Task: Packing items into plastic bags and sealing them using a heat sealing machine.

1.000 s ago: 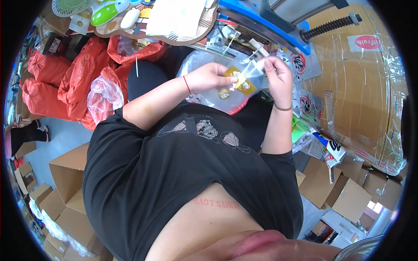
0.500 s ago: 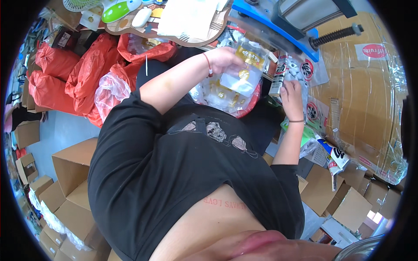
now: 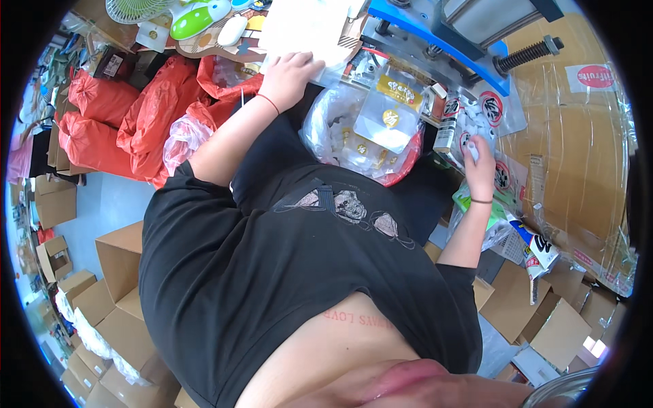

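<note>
My left hand [image 3: 289,78] rests at the near edge of a stack of white sheets or flat pouches [image 3: 299,30], fingers loosely bent over it; nothing shows gripped in them. At the right, my right hand [image 3: 481,163] is closed around a small white piece [image 3: 473,148], beside a heap of similar small white pieces [image 3: 476,121] in clear plastic. Between my hands, a translucent pouch with gold and white printing [image 3: 390,115] lies on top of other pouches. They sit in a red-rimmed container [image 3: 406,170] lined with clear plastic.
A blue-framed machine [image 3: 442,41] with a threaded rod stands at the upper right. Red plastic sacks [image 3: 153,115] lie at the left. A large taped carton [image 3: 564,149] is on the right; open cardboard boxes [image 3: 122,265] surround me. A green-and-white fan [image 3: 194,22] stands at the top left.
My left hand let go of the printed pouch onto the container and moved up and left to the white stack. My right hand drew slightly back with a small white piece in its fingers.
</note>
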`<state>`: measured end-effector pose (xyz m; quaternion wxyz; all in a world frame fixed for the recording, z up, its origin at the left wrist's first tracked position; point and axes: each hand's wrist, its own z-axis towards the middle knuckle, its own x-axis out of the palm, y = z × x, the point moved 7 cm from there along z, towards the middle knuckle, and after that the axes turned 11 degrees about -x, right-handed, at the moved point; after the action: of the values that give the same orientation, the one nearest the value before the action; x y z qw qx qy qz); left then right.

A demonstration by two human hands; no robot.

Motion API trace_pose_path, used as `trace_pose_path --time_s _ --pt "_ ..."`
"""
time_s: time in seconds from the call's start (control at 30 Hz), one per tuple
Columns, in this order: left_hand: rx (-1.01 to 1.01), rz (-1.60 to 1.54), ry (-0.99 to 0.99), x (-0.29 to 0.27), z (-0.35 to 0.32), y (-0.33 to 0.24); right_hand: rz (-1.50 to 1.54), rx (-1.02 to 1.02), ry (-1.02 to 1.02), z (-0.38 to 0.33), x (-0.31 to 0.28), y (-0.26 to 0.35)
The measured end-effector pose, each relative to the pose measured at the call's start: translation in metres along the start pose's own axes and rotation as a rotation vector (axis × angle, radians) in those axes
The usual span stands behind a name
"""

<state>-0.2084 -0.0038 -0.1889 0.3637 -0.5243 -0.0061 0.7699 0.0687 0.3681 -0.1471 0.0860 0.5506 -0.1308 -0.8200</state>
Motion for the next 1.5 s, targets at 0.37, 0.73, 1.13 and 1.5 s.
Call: trace_pose_path --time_s 0.37,0.73,1.13,1.5 --pt "-0.263 -0.75 0.613 0.003 -0.031 -0.095 0.59 -0.011 -0.134 0.056 0.007 0.094" --pt "-0.521 -1.371 1.17 0.036 -0.087 -0.163 0.645 -0.009 0.123 0.077 0.013 0.111" --pt "-0.647 -1.476 1.238 0.094 -0.035 -0.132 0.497 0.036 -0.13 0.058 -0.001 0.07" --pt "-0.384 -0.396 -0.122 0.004 0.027 -0.044 0.697 0.111 0.15 0.022 0.018 0.079"
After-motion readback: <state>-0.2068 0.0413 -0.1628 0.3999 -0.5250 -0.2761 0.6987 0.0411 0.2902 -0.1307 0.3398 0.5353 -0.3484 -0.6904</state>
